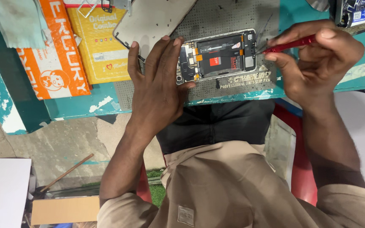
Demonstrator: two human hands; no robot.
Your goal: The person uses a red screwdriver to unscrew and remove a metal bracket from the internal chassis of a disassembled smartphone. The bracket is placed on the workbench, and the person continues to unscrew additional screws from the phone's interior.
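Observation:
An opened phone (222, 57) lies back-up on a grey work mat (233, 17), its circuit boards and dark battery exposed. My left hand (155, 84) rests flat with fingers spread, pressing on the phone's left end. My right hand (317, 59) grips a thin red screwdriver (290, 44) between thumb and fingers, and its tip touches the phone's right end. A detached phone back panel (153, 19) lies on the mat just behind my left hand.
An orange package (55, 59) and a yellow package (100, 42) lie on the teal table (85, 105) at left. A device with cables (355, 12) sits at the far right. Below are my lap, a red chair (303, 169) and a concrete floor with cardboard (64, 210).

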